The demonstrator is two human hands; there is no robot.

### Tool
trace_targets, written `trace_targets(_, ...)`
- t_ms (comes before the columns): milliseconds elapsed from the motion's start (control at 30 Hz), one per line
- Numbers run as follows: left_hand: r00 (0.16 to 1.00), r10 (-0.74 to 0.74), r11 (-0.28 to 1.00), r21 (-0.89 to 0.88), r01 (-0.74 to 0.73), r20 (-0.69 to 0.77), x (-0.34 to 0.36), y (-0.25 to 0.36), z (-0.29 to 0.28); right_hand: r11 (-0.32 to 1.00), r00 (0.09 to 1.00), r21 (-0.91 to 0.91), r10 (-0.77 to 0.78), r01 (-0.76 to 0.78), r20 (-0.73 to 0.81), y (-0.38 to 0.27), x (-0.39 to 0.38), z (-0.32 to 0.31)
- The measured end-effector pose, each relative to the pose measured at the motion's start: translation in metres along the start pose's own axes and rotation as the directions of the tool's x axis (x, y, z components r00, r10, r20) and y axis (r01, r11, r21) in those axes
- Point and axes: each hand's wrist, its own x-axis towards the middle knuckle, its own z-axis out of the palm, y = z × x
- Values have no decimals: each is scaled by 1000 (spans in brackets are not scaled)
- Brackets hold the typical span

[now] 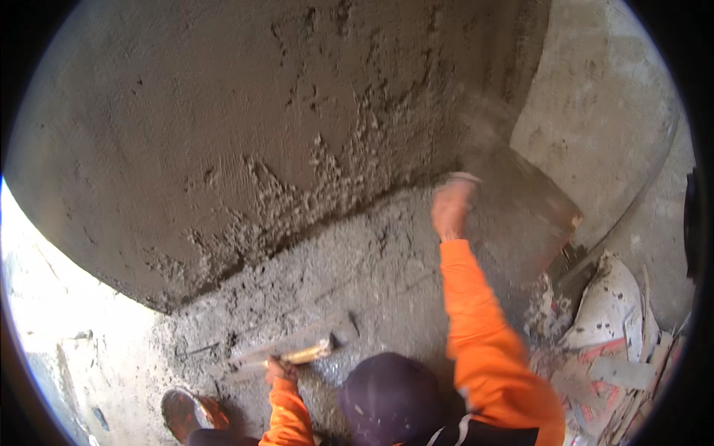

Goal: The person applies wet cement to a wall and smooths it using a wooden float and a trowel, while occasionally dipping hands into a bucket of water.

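- We take the float (316, 338) as our landmark; it lies flat on the wet mortar bed (387, 260), its long grey blade running slantwise, the right end farther from us than the left.
- We find the left hand (280, 369) at the float's near side, its fingers grasping the pale yellow handle (309, 353) close to the left end.
- We record the right hand (451, 210) beyond and to the right of the float, well apart from it, with the arm stretched out over the bed.
- We note motion blur on the right hand; a pale edge shows at its far side, and we cannot tell whether its fingers grasp a tool or are clenched on nothing.
- We see orange sleeves (476, 305) on both arms.
- We observe the curved wall (186, 134) beyond the float, coated in brown-grey mortar: fairly smooth at upper left, rough and lumpy along the lower edge that meets the bed.
- We log a bucket (178, 416) to the left of the float and nearer to us, dark outside with some orange within.
- We mark a dark rounded shape (388, 398) just to the right of the float on our side; its kind we cannot determine.
- We list a white sack (611, 305) well to the right of the float, among scraps and debris (595, 390).
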Motion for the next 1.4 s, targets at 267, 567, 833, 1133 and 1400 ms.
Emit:
trace_targets(267,890,447,882,-119,-456,-93,-63,49,45,981,731,-136,-9,139,682,139,-169,10)
trace_targets(567,562,827,562,-72,-824,22,-91,128,17,455,450,90,795,-886,407,175,-92,67)
trace_targets(833,413,903,416,1,-909,117,-120,150,39,398,343,111,579,-911,739,124,-118,130)
trace_targets(1133,383,778,447,-10,-894,498,-187,162,90,90,345,349,504,-933,792,114,-135,171)
trace_targets(1400,124,696,7,166,-986,708,-167,123,122,701,417,-114,538,-704,732,95,-118,72)
